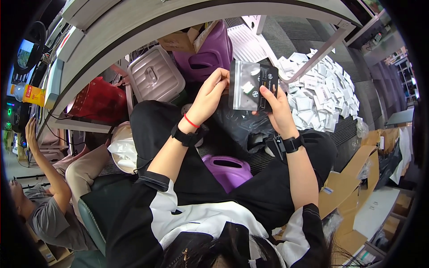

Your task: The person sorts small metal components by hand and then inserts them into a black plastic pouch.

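i had the right hand (278, 107) clamped on a clear-and-black zip-seal pouch (244, 91), thumb across its front. the left hand (210, 97) was at the pouch's left edge, fingers bent together; i couldn't tell whether they pinched it. the pouch was held up over a black plastic bag (239, 127). farther out, i saw white packets (319, 96) heaped on the right and a grey lidded storage bin (154, 73) on the left.

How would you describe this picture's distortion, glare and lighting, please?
Head view: fisheye distortion bows the desk into an arc, and the corners fall to black; head view: the zip pouch shows some pale glare; head view: the white packets look bright, the black trousers dark with little detail.
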`<state>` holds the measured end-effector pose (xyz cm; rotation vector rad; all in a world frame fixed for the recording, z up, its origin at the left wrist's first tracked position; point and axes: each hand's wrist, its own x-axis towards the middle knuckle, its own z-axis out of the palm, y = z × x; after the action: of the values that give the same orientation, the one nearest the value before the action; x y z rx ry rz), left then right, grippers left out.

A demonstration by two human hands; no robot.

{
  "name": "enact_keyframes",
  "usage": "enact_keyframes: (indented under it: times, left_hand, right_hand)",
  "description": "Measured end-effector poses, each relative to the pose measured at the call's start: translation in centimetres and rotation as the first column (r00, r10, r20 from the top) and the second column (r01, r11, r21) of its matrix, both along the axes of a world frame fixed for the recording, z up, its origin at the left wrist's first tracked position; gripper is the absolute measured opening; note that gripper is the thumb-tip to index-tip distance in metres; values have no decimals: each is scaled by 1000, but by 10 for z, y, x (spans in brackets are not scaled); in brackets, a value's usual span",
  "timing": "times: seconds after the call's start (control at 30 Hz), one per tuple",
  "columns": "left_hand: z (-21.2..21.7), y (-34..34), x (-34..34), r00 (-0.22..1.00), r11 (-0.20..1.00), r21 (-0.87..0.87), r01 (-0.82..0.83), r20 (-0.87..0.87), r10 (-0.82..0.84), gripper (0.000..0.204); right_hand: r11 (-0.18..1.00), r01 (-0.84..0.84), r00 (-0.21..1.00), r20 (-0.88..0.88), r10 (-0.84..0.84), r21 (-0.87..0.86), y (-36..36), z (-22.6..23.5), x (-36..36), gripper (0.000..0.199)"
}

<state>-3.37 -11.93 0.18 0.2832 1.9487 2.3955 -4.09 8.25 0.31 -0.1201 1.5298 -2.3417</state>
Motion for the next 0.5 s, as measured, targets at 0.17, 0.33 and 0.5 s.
enact_keyframes:
  times: [0.17, 0.33, 0.5]
  left_hand:
    - [7, -1, 5, 976, 976, -155, -150, -181, 121, 9]
    - [15, -4, 8, 973, 966, -204, -159, -201, 118, 12]
    - [12, 3, 6, 942, 945, -185, -270, -254, 220, 17]
  right_hand:
    - [1000, 18, 1000, 8, -18, -18, 0, 0, -2, 18]
    - [999, 34, 999, 10, -34, -25, 1, 0, -4, 16]
    - [999, 6, 1000, 1, -6, -40, 0, -5, -5, 16]
